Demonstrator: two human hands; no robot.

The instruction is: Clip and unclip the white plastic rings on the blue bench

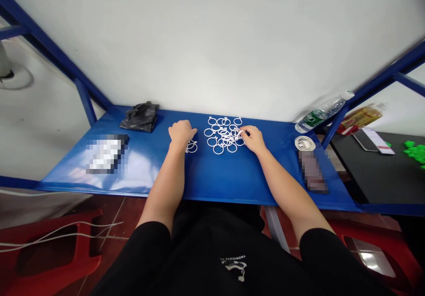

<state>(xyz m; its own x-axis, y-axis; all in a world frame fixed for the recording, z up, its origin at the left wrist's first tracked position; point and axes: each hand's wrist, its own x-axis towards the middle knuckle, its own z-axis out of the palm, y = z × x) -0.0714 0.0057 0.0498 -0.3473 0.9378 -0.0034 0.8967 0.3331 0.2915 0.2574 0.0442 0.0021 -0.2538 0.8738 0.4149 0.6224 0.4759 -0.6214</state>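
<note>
A loose pile of white plastic curtain rings (218,148), each with a small eyelet, is spread over the blue tabletop (206,176). At the pile's right edge, my right hand (254,139) pinches one white ring between thumb and fingers. My left hand (181,133) is to the left of the pile, its fingers curled down and its thumb pointing right. Beside and partly under it lie a few more white rings (192,147). What its fingertips hold, if anything, is hidden.
A crumpled black plastic bag (141,117) lies at the back left. On the right are a tilted water bottle (320,113), a coiled white cable (304,144) and a blurred phone-like object (312,170). Blue frame bars (338,123) flank the table; a white wall (199,44) stands behind.
</note>
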